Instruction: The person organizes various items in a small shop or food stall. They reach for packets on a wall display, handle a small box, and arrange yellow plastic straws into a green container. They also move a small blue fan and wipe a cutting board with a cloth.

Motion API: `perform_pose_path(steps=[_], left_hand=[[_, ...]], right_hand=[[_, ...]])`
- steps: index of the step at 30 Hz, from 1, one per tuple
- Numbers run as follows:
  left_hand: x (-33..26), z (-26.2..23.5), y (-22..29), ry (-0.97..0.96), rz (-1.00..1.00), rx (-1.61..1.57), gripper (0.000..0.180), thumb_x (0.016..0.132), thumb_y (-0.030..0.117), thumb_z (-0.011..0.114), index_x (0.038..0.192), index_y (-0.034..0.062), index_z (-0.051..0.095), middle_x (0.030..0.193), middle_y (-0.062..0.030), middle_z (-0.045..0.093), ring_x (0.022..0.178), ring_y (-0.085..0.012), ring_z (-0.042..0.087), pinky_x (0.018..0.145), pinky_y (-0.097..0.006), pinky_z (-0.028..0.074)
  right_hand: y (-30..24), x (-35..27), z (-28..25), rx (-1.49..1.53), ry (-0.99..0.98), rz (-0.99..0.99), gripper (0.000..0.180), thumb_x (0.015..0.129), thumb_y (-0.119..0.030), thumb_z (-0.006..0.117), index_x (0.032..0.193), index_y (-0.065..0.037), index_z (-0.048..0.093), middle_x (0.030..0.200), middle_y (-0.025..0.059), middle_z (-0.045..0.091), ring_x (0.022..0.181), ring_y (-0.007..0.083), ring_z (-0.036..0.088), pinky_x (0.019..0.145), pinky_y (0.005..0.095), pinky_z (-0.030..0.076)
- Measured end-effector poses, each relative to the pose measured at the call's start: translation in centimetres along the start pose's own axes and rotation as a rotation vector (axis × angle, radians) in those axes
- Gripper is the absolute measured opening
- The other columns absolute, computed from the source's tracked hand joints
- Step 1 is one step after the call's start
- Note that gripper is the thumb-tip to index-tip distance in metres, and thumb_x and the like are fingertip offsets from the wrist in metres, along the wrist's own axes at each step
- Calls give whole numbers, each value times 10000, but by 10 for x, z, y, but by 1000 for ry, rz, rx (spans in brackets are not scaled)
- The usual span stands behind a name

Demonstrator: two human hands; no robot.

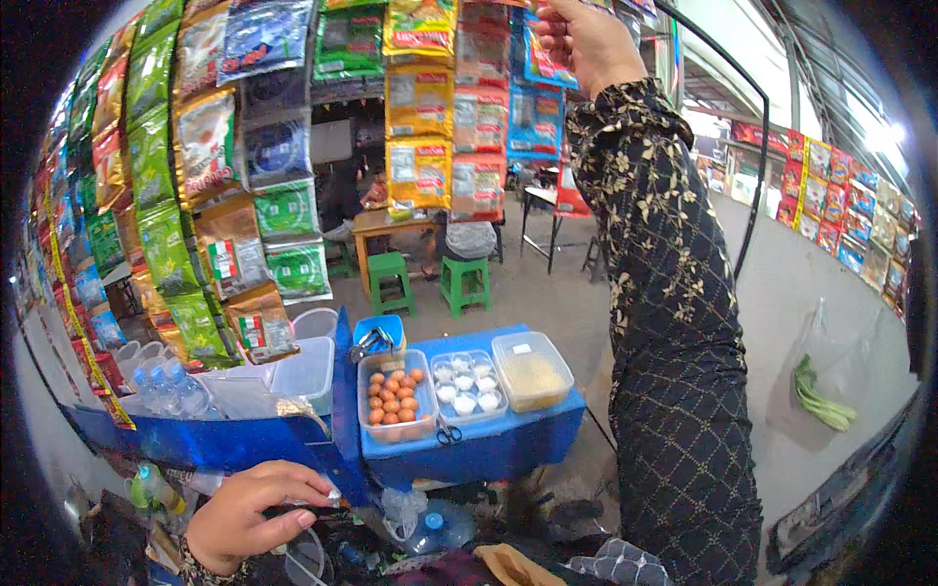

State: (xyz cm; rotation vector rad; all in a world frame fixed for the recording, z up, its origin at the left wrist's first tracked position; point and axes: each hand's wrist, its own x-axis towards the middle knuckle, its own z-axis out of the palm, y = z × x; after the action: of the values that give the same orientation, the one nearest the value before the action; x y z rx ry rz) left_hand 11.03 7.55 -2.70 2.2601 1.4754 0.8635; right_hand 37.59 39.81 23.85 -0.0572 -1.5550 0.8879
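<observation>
At the top centre of the frame the right hand [586, 39] is raised and closed on a blue sachet [539, 61] that hangs in the strips, not yet pulled free. At lower left the left hand [249, 513] rests curled on the blue counter edge [234, 444]; whether it holds anything I cannot tell.

Blue table [489, 444], green stools [463, 281], black sleeve [674, 322] with a gold floral pattern.
</observation>
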Motion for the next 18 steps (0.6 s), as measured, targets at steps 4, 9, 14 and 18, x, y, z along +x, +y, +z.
perform_pose_path(steps=[4,9,14,18], left_hand=[[16,8,-5,-102,78,-76,192,798,126,614,961,27,633,1023,-127,614,950,-268,588,825,-345,466],[15,0,1,-247,174,-126,193,810,128,598,971,25,627,1037,-131,601,956,-269,581,829,-344,461],[5,-4,-6,-321,292,-191,191,815,123,593,973,19,621,1032,-137,599,952,-278,579,826,-349,459],[-7,-3,-17,-359,317,-253,176,805,110,600,951,13,624,1024,-144,600,943,-281,581,822,-351,460]], right_hand=[[-8,-45,-5,-206,-8,-8,245,858,-243,582,711,-48,551,601,23,526,474,99,466,448,229,380],[-37,-99,6,-392,15,120,186,843,-189,592,726,-45,581,623,30,557,490,91,495,429,229,374],[-70,-144,26,-819,13,59,218,844,-191,551,715,-23,604,600,16,570,518,88,515,489,216,393],[-84,-174,53,-936,23,91,229,850,-208,567,693,-43,585,585,5,551,522,68,489,482,208,372]])
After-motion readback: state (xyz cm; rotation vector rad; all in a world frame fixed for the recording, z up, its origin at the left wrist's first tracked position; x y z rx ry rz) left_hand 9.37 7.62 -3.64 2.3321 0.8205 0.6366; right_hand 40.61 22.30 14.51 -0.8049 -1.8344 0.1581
